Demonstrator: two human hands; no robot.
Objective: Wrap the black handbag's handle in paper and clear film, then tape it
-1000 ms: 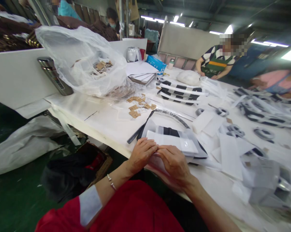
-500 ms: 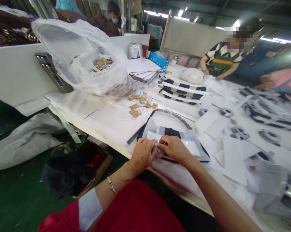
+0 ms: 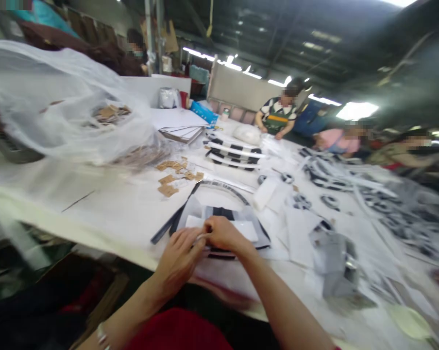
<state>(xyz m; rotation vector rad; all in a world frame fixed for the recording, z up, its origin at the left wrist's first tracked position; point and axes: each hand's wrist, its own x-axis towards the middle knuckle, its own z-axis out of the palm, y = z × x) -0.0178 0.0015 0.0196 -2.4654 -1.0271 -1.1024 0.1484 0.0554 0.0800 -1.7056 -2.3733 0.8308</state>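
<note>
Both hands are bunched up together here, the left hand (image 3: pixel 181 250) with fingers half curled and the right hand (image 3: pixel 219 232) drawn into a tight pinch against its fingertips, though it's too blurry to tell what, if anything, either one's got hold of. The handbag (image 3: pixel 223 213) lies flat right under and just past the fingers, white sheet (image 3: pixel 246 231) on top, wrapped handle (image 3: pixel 229 188) arching out beyond the grip. Brown cardboard tags (image 3: pixel 167 189) are scattered farther out to its left, with checkered pieces (image 3: pixel 234 154) stacked well beyond it.
</note>
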